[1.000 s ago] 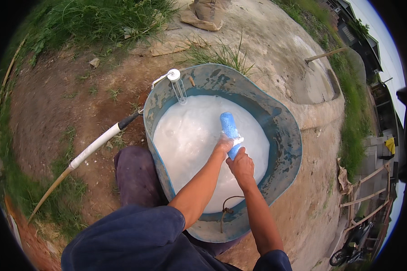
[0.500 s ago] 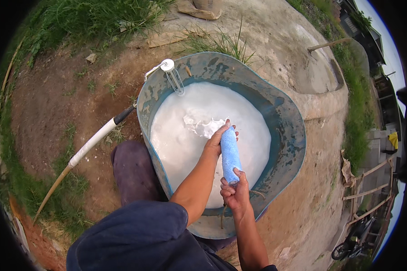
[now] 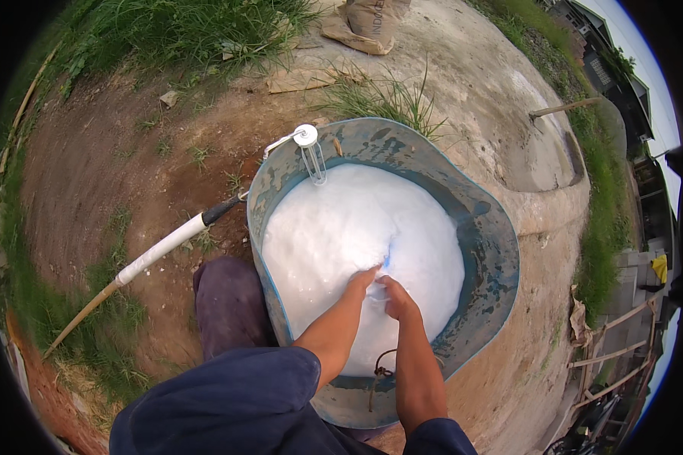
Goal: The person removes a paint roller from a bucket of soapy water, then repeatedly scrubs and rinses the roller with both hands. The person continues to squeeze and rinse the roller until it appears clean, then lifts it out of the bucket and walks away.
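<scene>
A blue paint roller sleeve [image 3: 388, 256] is almost wholly sunk in white liquid [image 3: 319, 235], with only a small blue strip showing. My left hand [image 3: 366, 278] reaches down at the strip's near end, its fingertips dipped in the white. Close beside it, my right hand [image 3: 398, 296] is curled at the sleeve's near end. Liquid hides most of the fingers and of the sleeve. All this lies inside a blue-grey plastic tub [image 3: 489, 250] with a bent, stained rim. Over the tub's far left edge hangs a bare roller frame [image 3: 313, 155] with a white cap and wire cage.
A long pole [image 3: 155, 249] with a white grip runs from the roller frame across the ground at left. Dark cord [image 3: 379, 370] is tied at the tub's near edge. Beyond stand grass [image 3: 391, 102] and a brown paper sack [image 3: 368, 26]. Wooden rails [image 3: 611, 360] lie at right.
Both hands have lowered the blue roller sleeve from above the surface into the white liquid. The splash has gone. The tub sits slightly lower in view.
</scene>
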The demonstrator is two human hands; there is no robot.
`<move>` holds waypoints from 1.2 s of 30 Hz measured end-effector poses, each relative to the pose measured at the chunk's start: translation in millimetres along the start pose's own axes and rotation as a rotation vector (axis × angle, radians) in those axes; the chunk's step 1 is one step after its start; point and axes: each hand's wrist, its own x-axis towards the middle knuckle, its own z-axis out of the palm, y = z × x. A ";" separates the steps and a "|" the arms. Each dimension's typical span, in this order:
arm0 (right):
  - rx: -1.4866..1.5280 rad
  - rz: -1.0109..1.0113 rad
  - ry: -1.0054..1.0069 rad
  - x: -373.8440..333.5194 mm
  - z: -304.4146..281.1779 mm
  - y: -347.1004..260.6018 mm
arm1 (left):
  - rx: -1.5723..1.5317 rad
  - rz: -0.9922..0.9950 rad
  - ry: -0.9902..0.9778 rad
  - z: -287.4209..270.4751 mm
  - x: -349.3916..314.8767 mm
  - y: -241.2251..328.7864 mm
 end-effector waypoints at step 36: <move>-0.477 -0.649 0.532 -97.4 0.4 -162.5 | -0.223 0.462 -0.285 54.2 -241.2 93.5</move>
